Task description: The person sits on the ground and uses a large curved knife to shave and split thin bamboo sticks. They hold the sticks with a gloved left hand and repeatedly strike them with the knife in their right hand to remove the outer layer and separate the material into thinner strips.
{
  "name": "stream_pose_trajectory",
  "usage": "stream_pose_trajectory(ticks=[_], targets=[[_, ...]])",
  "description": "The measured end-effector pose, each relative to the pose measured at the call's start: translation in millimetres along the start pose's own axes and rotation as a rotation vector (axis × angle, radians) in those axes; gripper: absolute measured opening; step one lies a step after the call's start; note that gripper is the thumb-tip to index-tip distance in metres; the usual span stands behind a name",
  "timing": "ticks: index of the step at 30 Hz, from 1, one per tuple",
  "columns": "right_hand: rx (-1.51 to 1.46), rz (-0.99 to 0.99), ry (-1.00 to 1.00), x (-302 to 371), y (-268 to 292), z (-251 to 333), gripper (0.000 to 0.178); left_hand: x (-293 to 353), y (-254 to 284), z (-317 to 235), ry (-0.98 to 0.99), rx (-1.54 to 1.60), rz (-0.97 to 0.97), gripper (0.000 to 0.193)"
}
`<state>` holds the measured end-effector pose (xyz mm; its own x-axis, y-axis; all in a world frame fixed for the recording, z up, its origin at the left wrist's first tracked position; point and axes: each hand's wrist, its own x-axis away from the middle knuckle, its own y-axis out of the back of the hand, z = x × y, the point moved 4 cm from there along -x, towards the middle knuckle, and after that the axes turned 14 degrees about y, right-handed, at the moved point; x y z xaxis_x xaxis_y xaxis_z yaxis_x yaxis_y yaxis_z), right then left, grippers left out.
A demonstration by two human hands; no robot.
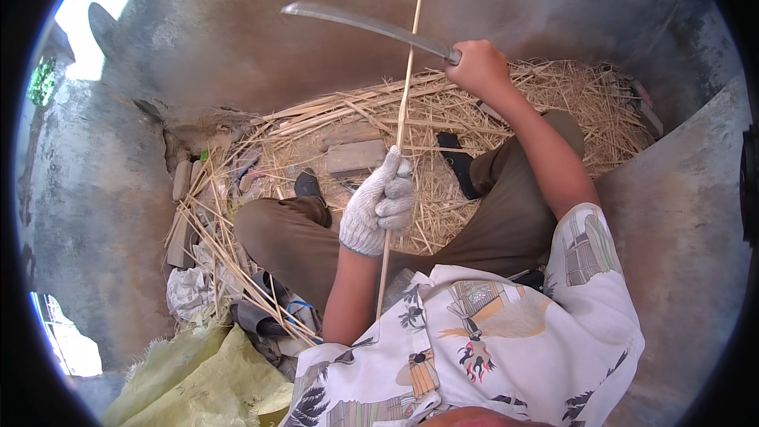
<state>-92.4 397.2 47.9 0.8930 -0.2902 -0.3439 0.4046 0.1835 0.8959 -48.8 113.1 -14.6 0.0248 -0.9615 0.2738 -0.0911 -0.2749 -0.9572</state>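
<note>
My left hand [383,204], in a white knitted glove, is closed around a long thin bamboo strip [405,95]. The strip stands nearly upright in the picture, its lower end running down against my shirt. My bare right hand [478,69] grips the handle of a long curved blade, a machete [356,20]. The blade points left and crosses the strip near its upper end; whether it touches the strip, I cannot tell.
Shavings and split strips [553,103] cover the floor around my crossed legs. A brick-like block [356,158] lies before me. More strips [253,292] lean at the left, by crumpled white plastic [190,294] and a yellowish sack [205,379]. Stained walls [261,32] stand close around.
</note>
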Motion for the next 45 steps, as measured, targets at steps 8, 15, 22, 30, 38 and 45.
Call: stream_pose_trajectory(ticks=[8,15,22,30,38,45], targets=[[0.166,0.158,0.375,11,-50,40,0.023,7,6,-13,-0.325,-0.384,-0.424,0.035],[0.009,-0.021,-0.098,-40,-13,-25,0.023,3,-3,12,-0.286,-0.547,-0.538,0.033],[-0.021,-0.003,-0.082,-17,-4,-26,0.025,-4,-7,13,-0.249,-0.51,-0.495,0.031],[0.036,0.081,0.122,-7,-17,2,0.024,2,-3,4,-0.308,-0.518,-0.439,0.034],[0.087,0.156,0.119,3,-5,13,0.025,-3,3,5,-0.27,-0.442,-0.387,0.035],[0.143,0.192,0.205,4,-14,21,0.026,-1,6,11,-0.284,-0.456,-0.464,0.036]])
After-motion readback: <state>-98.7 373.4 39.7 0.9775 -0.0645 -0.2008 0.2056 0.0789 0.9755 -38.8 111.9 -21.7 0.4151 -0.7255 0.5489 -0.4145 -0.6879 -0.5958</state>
